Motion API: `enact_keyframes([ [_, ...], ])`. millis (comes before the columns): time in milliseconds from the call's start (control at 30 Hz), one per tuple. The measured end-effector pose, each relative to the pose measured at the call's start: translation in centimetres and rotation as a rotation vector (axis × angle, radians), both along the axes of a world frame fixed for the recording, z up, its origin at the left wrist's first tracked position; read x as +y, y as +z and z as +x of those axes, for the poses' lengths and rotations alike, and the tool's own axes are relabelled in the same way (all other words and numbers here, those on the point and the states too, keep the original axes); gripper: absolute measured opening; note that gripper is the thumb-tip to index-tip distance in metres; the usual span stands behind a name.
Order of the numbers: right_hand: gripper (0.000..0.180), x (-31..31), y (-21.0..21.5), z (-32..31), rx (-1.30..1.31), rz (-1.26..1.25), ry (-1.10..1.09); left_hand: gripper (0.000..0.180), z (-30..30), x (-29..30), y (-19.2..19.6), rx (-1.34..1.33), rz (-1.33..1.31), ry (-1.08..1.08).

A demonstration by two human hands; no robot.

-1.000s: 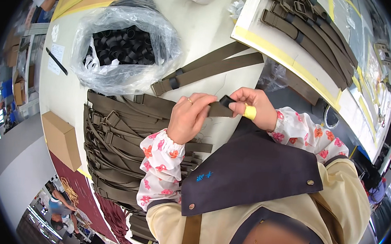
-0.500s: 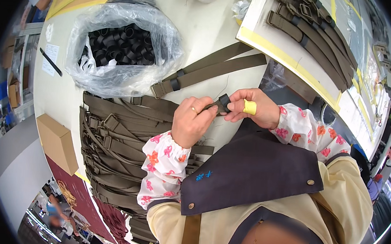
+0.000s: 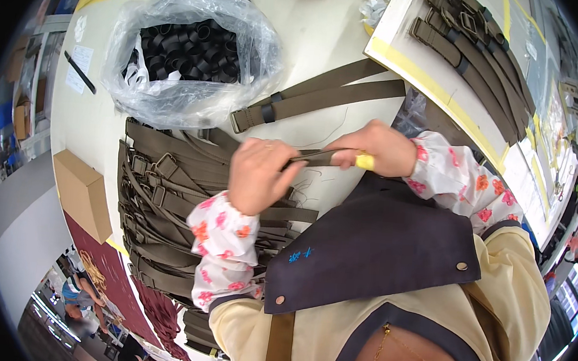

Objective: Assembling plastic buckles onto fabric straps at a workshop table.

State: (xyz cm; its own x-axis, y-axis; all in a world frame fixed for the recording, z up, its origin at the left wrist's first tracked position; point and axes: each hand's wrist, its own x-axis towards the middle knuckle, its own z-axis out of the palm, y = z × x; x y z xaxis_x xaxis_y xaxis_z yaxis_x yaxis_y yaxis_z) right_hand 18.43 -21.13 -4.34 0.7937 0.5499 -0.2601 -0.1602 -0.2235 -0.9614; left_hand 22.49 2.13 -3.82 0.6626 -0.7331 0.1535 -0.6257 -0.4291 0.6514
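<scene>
They wear white sleeve covers (image 3: 216, 239) with pink-and-orange floral print, a cream, dark-trimmed top (image 3: 319, 323), a dark apron (image 3: 378, 254) with brown straps (image 3: 280, 344), a gold necklace (image 3: 378, 352) and a yellow finger wrap (image 3: 365, 162).

From where I stand, illumination is bright and even. Glare: highlights on the plastic bag (image 3: 261, 48). Motion blur: left hand (image 3: 257, 175). Distortion: straight edges bow toward the rim; corners fall to black.
</scene>
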Motion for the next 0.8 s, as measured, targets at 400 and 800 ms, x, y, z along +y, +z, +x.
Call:
enact_keyframes([
  [400, 0.048, -6.8, -3.8, -1.7, -0.963, -0.858, 0.018, 0.048, 1.9, -1.2, -8.6, -0.453, 0.332, 0.316],
  [800, 0.045, -3.1, -7.2, -0.9, -0.776, -0.846, -0.073, 0.024, -2.2, 4.3, -2.2, -0.164, 0.237, 0.378],
])
